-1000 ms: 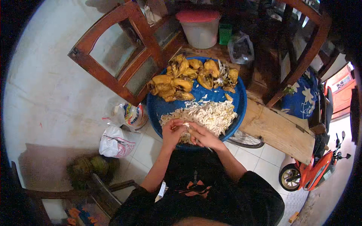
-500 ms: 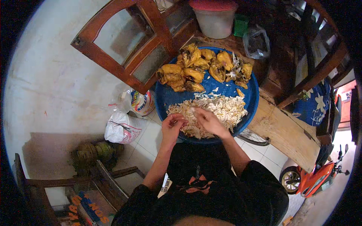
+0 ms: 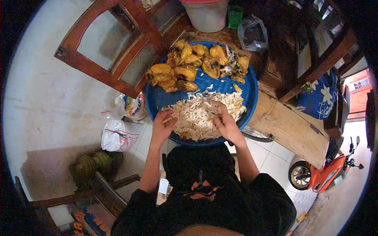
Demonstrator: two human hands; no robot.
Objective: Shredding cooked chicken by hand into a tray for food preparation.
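Observation:
A round blue tray [image 3: 252,94] carries a wide heap of pale shredded chicken [image 3: 197,118] on its near half. Cooked, yellow-brown chicken pieces [image 3: 185,55] are piled along its far half. At the heap's left edge is my left hand [image 3: 162,125], fingers loosely curved, thumb apart, with nothing seen in it. My right hand [image 3: 228,125] rests at the heap's right side with fingers and thumb apart, their tips against the shreds. A few loose shreds lie on the blue surface between the heap and the pieces.
Behind the tray stand a white bucket [image 3: 206,17], a green plastic cup [image 3: 235,17] and a clear plastic bag [image 3: 252,34]. A wooden cabinet door [image 3: 118,51] hangs at the left. A plank [image 3: 291,126] extends right. White sacks [image 3: 120,135] and green gas cylinders [image 3: 94,163] sit lower left.
My hands, close together over the heap before, have moved apart to its left and right sides. The view has shifted, so the tray appears further left and higher.

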